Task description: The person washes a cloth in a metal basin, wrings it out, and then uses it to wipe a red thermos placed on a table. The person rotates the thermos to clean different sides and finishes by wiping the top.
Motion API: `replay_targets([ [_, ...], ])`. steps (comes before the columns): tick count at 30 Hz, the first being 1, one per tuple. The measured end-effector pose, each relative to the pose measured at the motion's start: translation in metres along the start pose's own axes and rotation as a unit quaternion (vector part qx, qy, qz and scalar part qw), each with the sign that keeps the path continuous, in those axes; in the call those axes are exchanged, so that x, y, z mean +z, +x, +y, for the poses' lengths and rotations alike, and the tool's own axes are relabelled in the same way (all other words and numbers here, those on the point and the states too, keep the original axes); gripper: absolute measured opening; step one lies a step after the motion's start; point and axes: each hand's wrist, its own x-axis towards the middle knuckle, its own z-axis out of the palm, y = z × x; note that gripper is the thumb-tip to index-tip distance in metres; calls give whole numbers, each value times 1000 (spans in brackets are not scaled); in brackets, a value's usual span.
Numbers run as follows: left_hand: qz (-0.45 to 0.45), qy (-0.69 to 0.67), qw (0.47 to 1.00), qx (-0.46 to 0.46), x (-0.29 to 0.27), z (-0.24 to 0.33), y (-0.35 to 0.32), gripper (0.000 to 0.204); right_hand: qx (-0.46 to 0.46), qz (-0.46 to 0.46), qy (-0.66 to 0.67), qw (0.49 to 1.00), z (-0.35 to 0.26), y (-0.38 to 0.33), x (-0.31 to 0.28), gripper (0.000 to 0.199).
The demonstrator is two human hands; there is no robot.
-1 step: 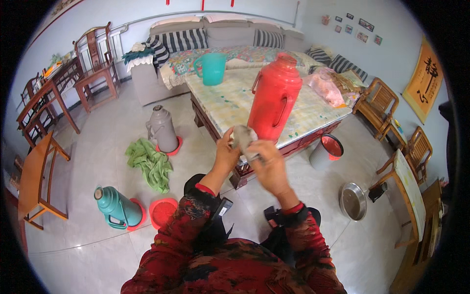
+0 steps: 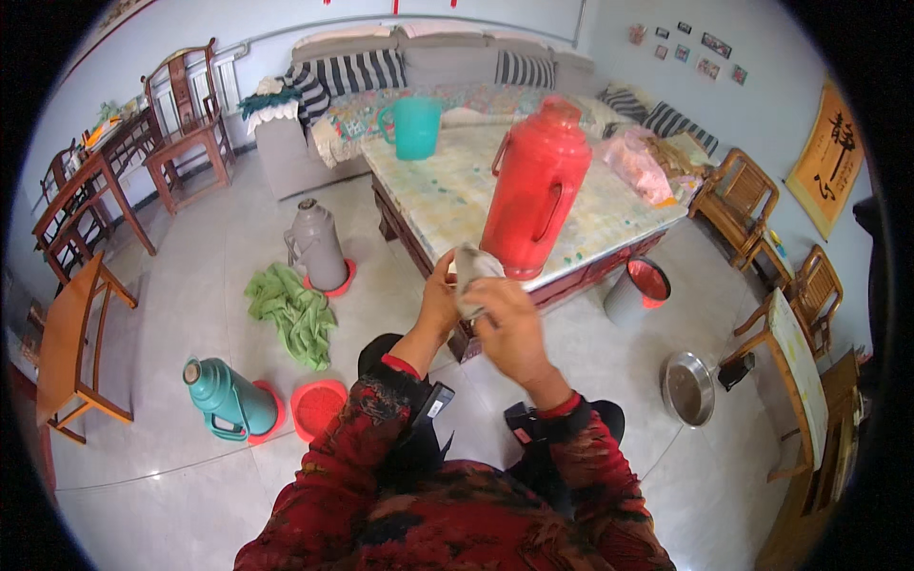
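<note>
In front of me, at the near edge of the table point(image 2: 419, 186), a pale greyish cloth point(image 2: 476, 266) is bunched between my two hands. My left hand point(image 2: 441, 306) grips it from the left, fingers curled behind it. From the right, my right hand point(image 2: 511, 324) presses on its lower part with bent fingers. Whether something smaller sits inside the cloth is hidden. Just beyond my hands stands a large red thermos flask point(image 2: 538, 190) with a side handle, upright on the table. Behind it to the left is a turquoise plastic jug point(image 2: 416, 128).
On the floor at left are a grey thermos point(image 2: 319, 247), a teal thermos point(image 2: 233, 400), a green cloth point(image 2: 290, 319) and a red round base point(image 2: 319, 409). To the right stand a grey bin point(image 2: 636, 293) and a metal basin point(image 2: 687, 390). A sofa point(image 2: 443, 71) lies beyond the table.
The cloth has turned more upright between my hands. My right hand has shifted slightly left and down along it.
</note>
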Motion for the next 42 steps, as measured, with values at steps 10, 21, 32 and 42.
replay_targets([
  [10,-210,732,623,179,16,45,-4,37,251,-59,174,950,49,-10,-30,37],
  [21,-382,150,912,-31,23,-38,-12,38,7,-183,58,981,77,-23,-41,74],
  [32,-251,266,914,-176,77,1,50,25,414,-2,335,847,168,-97,-51,39],
  [42,-65,151,969,184,170,26,104,20,405,290,396,771,250,-17,-93,43],
])
